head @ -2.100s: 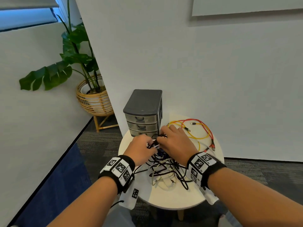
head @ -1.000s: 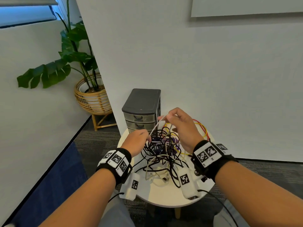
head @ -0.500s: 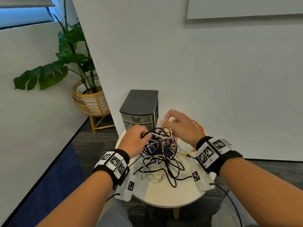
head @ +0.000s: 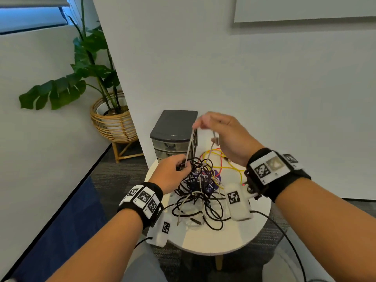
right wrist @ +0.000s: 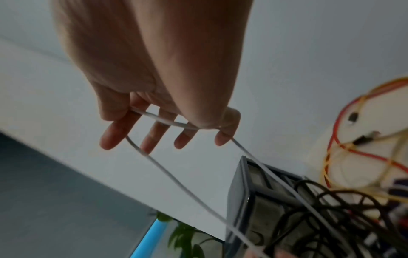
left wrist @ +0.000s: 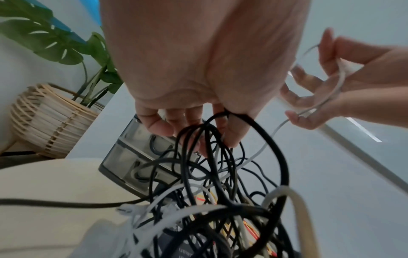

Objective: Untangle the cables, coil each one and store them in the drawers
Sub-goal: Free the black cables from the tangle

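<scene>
Two hands, one knot: I have both in the cable tangle [head: 200, 186] at the centre of the head view, on the round worktop [head: 205, 241].
Risk, whole tangle: I judge the biggest danger is the heap lifting as one mass if I pull the white cable [head: 189, 145] harder; its lower run dives among black loops and could cinch them tight.
Risk, drawer unit: the grey drawer unit [head: 173, 131] stands just behind the heap, upper middle of the frame; a dragged mass could shove it toward the worktop's far edge.
Risk, yellow and red leads: the yellow and red leads [head: 221, 159] lie to the right, partly under the black loops, so they may get hauled along.
Risk, connector: a plug snagging in a loop could strain the cable; I cannot tell where the white cable's ends are.
Left hand: my left hand [head: 173, 171] is curled round a bunch of black loops at the heap's upper left, pinning them down.
Right hand: my right hand [head: 221, 135] is raised above the heap, white cable pinched at thumb and forefinger and draped across the other spread fingers [right wrist: 154, 137].
White cable position: it runs taut from the right hand down past the left hand's fingertips into the tangle.
</scene>
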`<state>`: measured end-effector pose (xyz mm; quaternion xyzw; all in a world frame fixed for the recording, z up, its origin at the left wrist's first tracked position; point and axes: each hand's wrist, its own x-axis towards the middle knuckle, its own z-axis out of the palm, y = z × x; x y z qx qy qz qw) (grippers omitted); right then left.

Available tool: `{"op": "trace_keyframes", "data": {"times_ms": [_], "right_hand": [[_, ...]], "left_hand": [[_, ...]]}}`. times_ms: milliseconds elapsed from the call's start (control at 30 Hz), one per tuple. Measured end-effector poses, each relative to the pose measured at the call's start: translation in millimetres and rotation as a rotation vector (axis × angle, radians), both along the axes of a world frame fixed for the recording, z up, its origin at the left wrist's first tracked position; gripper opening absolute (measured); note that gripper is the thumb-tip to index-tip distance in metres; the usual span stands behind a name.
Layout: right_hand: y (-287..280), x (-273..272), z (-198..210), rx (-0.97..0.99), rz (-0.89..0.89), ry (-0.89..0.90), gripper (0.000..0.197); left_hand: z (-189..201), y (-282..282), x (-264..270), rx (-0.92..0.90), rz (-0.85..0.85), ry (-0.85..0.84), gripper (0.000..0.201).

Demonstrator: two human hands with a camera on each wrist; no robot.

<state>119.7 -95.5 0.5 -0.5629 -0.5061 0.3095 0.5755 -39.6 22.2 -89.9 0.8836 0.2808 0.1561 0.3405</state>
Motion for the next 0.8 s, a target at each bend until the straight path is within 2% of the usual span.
{"op": "trace_keyframes", "data": {"times_ms": [67, 133, 200, 233, 267, 300, 333, 400, 433, 500, 567, 600, 667, 800], "right_hand": [[-4, 6, 9, 0.068, -0.007, 0.183, 0.031], [-7, 14, 9, 0.136, 0.003, 0.445, 0.026], [-10, 23, 1, 0.143, -0.121, 0.73, 0.027], [-11, 28, -6, 0.093, -0.236, 0.781, 0.03], [-12, 32, -14, -0.002, -0.351, 0.715, 0.031], [-14, 35, -23, -0.129, -0.429, 0.527, 0.033], [-17, 36, -31, -0.258, -0.446, 0.267, 0.036], [-20, 29, -43, -0.419, -0.333, -0.224, 0.038], [-21, 22, -45, -0.452, -0.229, -0.393, 0.037], [-20, 5, -50, -0.518, -0.044, -0.65, 0.038], [-12, -9, -56, -0.585, -0.021, -0.889, 0.032], [-7, -12, -59, -0.6, -0.056, -0.964, 0.027], [0, -13, -59, -0.569, -0.096, -0.921, 0.025], [2, -10, -39, -0.344, -0.044, -0.512, 0.028]], "left_hand": [[-2, 0, 0, -0.027, 0.016, 0.003, 0.014], [-3, 3, -1, -0.051, 0.029, -0.008, 0.016], [-5, 5, -2, -0.062, 0.035, -0.018, 0.02], [-6, 6, -2, -0.06, 0.033, -0.023, 0.021], [-8, 7, -3, -0.055, 0.034, -0.027, 0.021], [-9, 7, -3, -0.051, 0.038, -0.032, 0.021], [-11, 6, -4, -0.042, 0.044, -0.037, 0.021], [-13, 5, -2, -0.005, 0.063, -0.046, 0.022], [-14, 4, -1, 0.019, 0.073, -0.054, 0.022], [-14, 1, 3, 0.056, 0.089, -0.08, 0.021], [-13, -1, 6, 0.073, 0.085, -0.098, 0.021], [-12, -1, 7, 0.074, 0.076, -0.104, 0.02], [-10, -3, 6, 0.054, 0.056, -0.114, 0.018], [-9, -5, 3, -0.043, 0.018, -0.072, 0.01]]}}
